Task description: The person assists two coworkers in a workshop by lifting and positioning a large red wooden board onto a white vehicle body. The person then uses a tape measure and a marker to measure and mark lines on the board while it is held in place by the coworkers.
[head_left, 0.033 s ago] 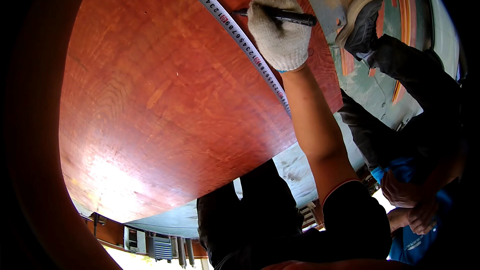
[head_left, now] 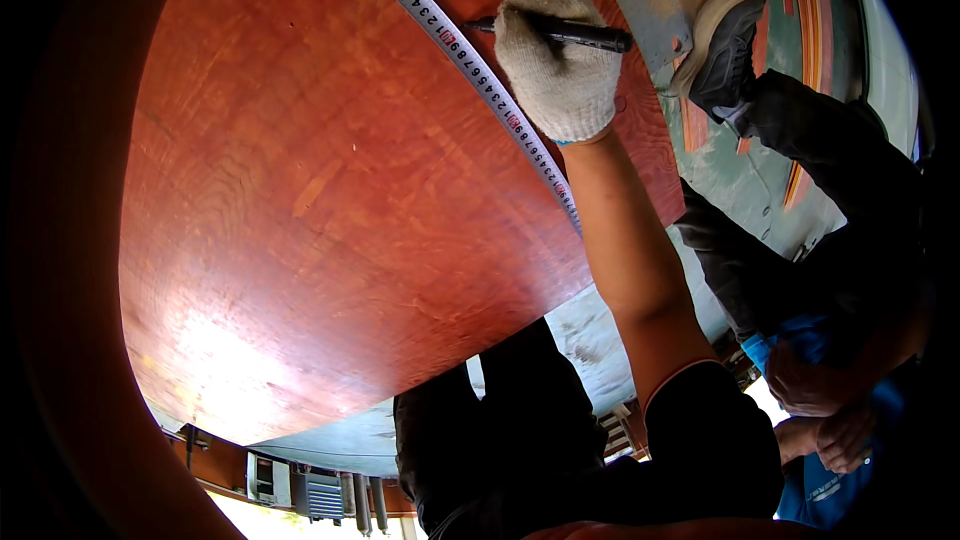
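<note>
In a pale knitted glove, my right hand (head_left: 560,65) is closed around a black marker pen (head_left: 592,35). The pen lies nearly level, its tip pointing left at the edge of a tape measure (head_left: 470,65). This white tape with black and red markings runs diagonally over a reddish-brown wooden board (head_left: 330,160), from the top down to my forearm, which hides its lower end. The heel of my hand rests on the board just right of the tape. My left hand does not show.
At the right another person sits, with a dark shoe (head_left: 725,45) close to the board's edge and bare hands (head_left: 835,420) together over a blue garment. Several reddish wooden strips (head_left: 815,35) lie on the greenish surface beyond. My dark-clad legs (head_left: 500,420) are below the board's near edge.
</note>
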`<state>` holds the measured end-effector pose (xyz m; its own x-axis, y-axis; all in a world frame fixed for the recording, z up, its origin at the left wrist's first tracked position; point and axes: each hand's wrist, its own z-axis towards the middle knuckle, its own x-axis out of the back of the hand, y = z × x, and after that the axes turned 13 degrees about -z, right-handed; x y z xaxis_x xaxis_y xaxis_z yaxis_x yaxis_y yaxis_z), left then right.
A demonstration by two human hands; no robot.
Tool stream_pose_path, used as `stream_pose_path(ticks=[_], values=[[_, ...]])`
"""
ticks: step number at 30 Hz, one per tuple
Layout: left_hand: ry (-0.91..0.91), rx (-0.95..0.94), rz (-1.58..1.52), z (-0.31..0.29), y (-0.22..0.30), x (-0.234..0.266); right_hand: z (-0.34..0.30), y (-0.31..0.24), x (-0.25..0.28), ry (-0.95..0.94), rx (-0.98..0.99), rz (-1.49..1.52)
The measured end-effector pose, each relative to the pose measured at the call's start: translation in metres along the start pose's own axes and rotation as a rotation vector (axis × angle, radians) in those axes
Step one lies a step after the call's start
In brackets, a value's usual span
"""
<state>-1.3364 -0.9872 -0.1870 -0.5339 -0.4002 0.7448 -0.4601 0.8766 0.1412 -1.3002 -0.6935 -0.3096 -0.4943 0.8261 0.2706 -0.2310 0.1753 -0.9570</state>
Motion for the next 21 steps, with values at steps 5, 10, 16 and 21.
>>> stream_pose_path(ticks=[5,10,16,21], values=[[-0.002,-0.011,-0.063,-0.009,-0.005,0.004,0.004,-0.016,0.007,0.066,-0.075,0.101],[0.036,-0.087,-0.208,-0.042,-0.027,-0.045,0.01,-0.036,0.03,0.124,-0.478,0.408],[-0.227,-0.017,-0.429,-0.213,-0.026,-0.154,-0.089,-0.05,0.132,0.191,-0.798,0.643],[-0.205,0.259,-0.753,-0.402,-0.03,-0.278,-0.234,-0.105,0.19,0.189,-0.892,0.442]])
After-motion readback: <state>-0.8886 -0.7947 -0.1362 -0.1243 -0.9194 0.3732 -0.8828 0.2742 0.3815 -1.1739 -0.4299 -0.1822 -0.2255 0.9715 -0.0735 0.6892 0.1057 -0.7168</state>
